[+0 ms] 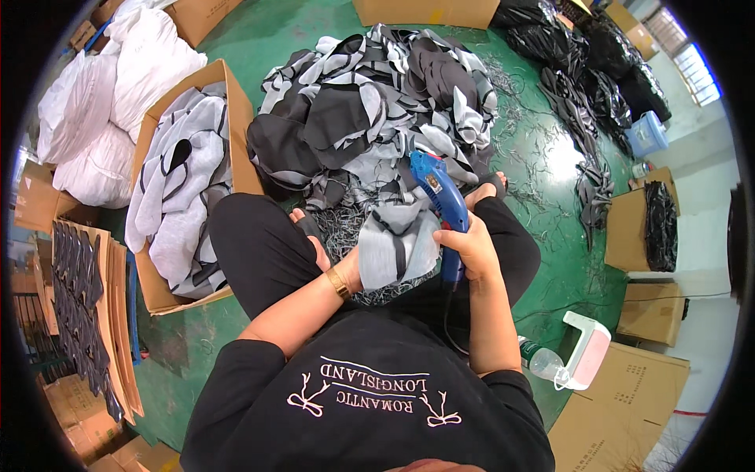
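My right hand point(473, 245) is wrapped round a blue corded electric fabric cutter point(445, 193), its head pointing away from me over the heap. In front of my lap, a light grey fabric piece point(387, 256) with a black strip hangs from my left hand point(351, 267), whose fingers are mostly hidden behind it. The cutter's body is close to the right edge of this piece. Beyond my feet lies a large pile of grey and black cut fabric pieces point(338, 114). Thin fabric trimmings point(338, 232) cover the floor between my legs.
On my left stands a cardboard box point(240, 149) full of grey fabric pieces, with white sacks point(145, 75) behind it. A white and pink device point(586, 350) and a plastic bottle point(543, 362) are at my right. Black plastic bags point(613, 55) line the far right.
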`<state>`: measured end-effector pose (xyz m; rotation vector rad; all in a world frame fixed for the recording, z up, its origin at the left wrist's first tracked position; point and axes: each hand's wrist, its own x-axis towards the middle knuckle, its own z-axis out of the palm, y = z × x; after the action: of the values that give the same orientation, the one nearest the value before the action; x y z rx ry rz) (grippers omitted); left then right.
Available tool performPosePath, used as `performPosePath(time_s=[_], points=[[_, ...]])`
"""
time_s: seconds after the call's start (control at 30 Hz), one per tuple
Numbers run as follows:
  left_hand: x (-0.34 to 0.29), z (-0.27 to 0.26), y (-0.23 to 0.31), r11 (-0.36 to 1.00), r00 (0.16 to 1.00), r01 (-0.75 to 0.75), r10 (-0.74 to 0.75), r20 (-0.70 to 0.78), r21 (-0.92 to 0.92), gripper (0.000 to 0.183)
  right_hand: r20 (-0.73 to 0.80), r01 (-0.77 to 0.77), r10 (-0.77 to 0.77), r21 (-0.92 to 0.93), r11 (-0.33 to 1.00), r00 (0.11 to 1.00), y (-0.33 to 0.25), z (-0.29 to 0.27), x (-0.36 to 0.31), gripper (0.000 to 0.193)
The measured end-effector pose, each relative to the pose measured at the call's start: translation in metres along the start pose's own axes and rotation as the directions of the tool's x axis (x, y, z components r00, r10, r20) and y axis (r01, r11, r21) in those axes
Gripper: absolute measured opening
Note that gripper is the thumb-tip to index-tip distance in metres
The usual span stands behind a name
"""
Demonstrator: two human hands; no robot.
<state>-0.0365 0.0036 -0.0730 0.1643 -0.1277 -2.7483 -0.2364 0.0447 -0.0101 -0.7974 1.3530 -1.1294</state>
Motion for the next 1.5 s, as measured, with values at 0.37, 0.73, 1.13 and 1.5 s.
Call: performPosePath(time_s=[0.37,0.73,1.13,1.5], points=[[-0.039,-0.024,0.036,0.965,0.963,-0.256,0.26,0.078,-0.057,0.062,0.16,0.051,-0.097,0.269,0.962,0.982,-0.017,-0.005,-0.027,0.047],[-0.059,0.0,0.062,0.765,0.983,0.022,0.102,-0.155,0.644,0.058,0.055,0.088,-0.117,0.379,0.921,0.992,-0.018,-0.029,-0.04,0.071],[-0.035,-0.003,0.034,0.806,0.86,-0.045,0.332,-0.387,0.59,0.03,0.109,0.112,-0.173,0.421,0.9,0.979,-0.018,-0.023,-0.033,0.055],[-0.058,0.041,0.088,0.873,0.864,-0.484,0.487,-0.132,0.051,0.037,-0.016,-0.011,0.01,-0.044,0.999,1.0,0.02,-0.044,-0.004,0.045]])
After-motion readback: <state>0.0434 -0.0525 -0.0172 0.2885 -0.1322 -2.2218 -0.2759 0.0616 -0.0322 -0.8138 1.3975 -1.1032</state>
